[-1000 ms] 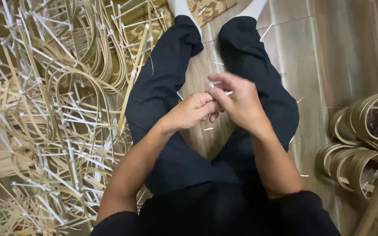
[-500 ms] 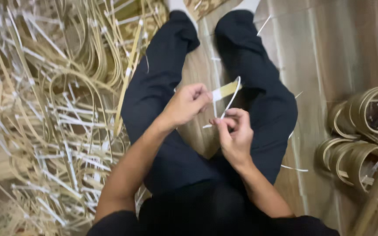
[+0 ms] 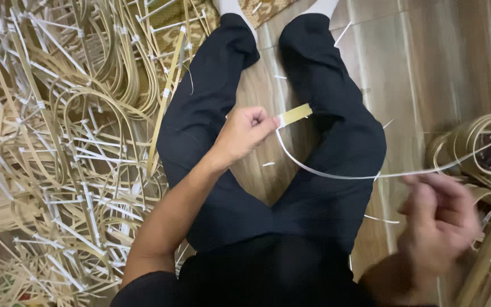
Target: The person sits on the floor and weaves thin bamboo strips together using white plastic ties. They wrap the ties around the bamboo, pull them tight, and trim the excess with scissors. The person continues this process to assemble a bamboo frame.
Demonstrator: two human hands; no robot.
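Observation:
I sit on the floor with legs in dark trousers (image 3: 211,113) stretched out ahead. My left hand (image 3: 244,133) is closed on the end of a flat bamboo strip (image 3: 294,114), held over the gap between my legs. From that end a thin pale strand (image 3: 336,173) curves down and runs rightward across my right thigh. My right hand (image 3: 439,219), blurred, is low at the right and pinches the other end of the strand, near the coiled hoops.
A big tangled heap of bent bamboo strips with white ties (image 3: 58,148) fills the left side. Coiled bamboo hoops (image 3: 484,148) stand at the right edge. Wooden floor (image 3: 427,68) shows between and beyond my legs, with small pale scraps on it.
My right hand has swung from beside the left hand out to the lower right, drawing the thin strand long. The left hand stays put with the strip's end.

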